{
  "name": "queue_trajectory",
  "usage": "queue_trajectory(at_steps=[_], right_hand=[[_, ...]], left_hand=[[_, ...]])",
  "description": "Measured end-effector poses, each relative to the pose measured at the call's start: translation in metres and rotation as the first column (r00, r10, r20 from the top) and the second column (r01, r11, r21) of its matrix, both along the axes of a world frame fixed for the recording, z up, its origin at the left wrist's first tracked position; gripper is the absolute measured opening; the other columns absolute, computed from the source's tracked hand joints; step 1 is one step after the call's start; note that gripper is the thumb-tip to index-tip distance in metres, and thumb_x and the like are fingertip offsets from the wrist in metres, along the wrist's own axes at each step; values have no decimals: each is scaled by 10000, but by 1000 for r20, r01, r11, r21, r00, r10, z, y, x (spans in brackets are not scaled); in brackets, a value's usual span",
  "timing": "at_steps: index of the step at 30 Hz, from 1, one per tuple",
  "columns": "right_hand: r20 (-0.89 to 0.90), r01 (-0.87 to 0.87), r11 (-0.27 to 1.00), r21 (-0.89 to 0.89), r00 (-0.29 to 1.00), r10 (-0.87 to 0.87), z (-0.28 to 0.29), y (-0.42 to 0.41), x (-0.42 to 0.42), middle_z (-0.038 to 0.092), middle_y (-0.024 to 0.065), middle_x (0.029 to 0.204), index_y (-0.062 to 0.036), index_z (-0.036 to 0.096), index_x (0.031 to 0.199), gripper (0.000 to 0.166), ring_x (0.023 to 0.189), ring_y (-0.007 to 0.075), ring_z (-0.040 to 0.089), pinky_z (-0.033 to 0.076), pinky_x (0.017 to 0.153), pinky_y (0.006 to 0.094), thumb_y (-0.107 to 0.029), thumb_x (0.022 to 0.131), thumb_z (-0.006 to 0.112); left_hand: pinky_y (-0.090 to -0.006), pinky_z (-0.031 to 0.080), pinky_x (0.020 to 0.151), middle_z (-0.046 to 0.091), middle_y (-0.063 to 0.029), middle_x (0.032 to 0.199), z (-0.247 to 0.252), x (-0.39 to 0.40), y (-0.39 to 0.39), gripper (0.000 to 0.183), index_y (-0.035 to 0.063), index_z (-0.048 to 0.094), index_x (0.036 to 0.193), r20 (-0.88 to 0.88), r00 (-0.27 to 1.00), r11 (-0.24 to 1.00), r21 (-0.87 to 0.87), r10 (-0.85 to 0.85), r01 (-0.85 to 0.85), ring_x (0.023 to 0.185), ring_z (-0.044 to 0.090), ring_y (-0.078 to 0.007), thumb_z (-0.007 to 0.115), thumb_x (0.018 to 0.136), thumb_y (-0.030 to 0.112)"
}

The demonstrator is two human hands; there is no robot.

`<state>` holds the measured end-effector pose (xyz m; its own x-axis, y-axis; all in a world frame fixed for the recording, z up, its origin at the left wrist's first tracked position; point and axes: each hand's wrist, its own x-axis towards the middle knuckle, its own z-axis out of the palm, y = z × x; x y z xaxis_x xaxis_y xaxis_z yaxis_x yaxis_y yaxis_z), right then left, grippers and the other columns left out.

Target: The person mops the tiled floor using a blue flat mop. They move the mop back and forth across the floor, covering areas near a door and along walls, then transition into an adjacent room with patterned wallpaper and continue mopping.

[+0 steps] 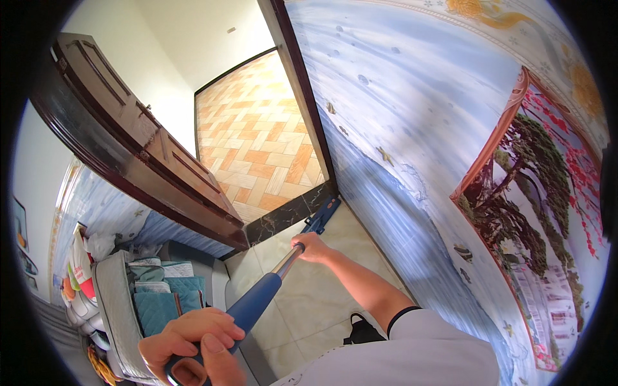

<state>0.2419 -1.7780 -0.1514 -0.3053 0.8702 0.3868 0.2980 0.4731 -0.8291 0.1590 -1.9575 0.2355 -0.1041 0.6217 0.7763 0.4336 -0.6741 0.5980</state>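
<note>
A flat mop with a blue grip (258, 296) and a metal pole runs from the lower left towards the doorway. My left hand (198, 342) is wrapped around the top end of the blue grip, near its looped tip. Farther down, my right hand (313, 247) grips the pole, arm stretched out. The blue mop head (327, 212) lies on the pale tiled floor (285, 299), against the black marble threshold (277, 219) and close to the right-hand wall. My right hand partly hides the joint of pole and head.
A brown wooden door (159, 140) stands ajar at left, with a wood-patterned floor (260, 135) beyond. A grey sofa (113, 309) holding teal quilted covers (166, 299) is on the left. The right wall (386, 159) bears a sea pattern and a landscape picture (531, 207). A black shoe (364, 330) shows below me.
</note>
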Motion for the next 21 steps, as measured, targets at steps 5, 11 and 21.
queue_trajectory(at_steps=[5, 11, 21], right_hand=[[-87, 12, 993, -114, 996, -22, 5, -5, 27, 557, 113, 674, -54, 559, 764, 164, 622, 244, 553, 435, 581, 313, -35, 620, 635], [-140, 71, 988, -135, 986, -90, 1, -11, 55, 563, 100, 683, -49, 554, 768, 140, 631, 208, 553, 438, 599, 305, -18, 649, 620], [-232, 174, 970, -170, 949, -211, 2, -26, 79, 562, 78, 685, -49, 561, 779, 145, 631, 154, 525, 441, 608, 290, -46, 661, 647]], left_hand=[[-268, 457, 537, 497, -108, 548, 12, 33, 3, 258, 78, 304, 783, -96, 991, 995, -41, -90, 87, 456, 499, -140, 559, 820, 87], [-287, 464, 571, 526, -116, 581, 16, 69, 4, 282, 63, 287, 835, -140, 959, 966, -118, -246, 231, 512, 534, -153, 569, 816, 63], [-272, 454, 520, 512, -92, 563, 23, 110, 9, 249, 67, 311, 822, -211, 923, 945, -124, -322, 302, 474, 510, -132, 546, 755, 18]])
